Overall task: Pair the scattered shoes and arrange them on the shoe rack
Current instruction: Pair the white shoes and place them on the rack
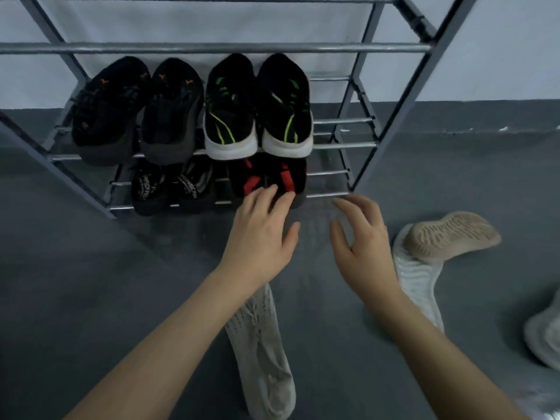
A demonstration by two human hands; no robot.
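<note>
A grey metal shoe rack [394, 116] stands against the wall. Its middle shelf holds a black pair with orange marks [136, 110] and a black pair with green stripes and white soles [257, 107]. On the bottom shelf sit a black lettered pair [172, 186] and a black pair with red straps [266, 174]. My left hand [260, 234] is open, its fingertips touching the red-strapped pair. My right hand [363, 241] hovers open just right of it, holding nothing. A beige shoe [263, 353] lies on the floor under my left forearm.
On the grey floor to the right lie an overturned beige shoe [451, 234], sole up, resting on a white shoe [421, 283]. Another white shoe [545, 334] is cut by the right edge. The rack's right halves of both shelves hold nothing.
</note>
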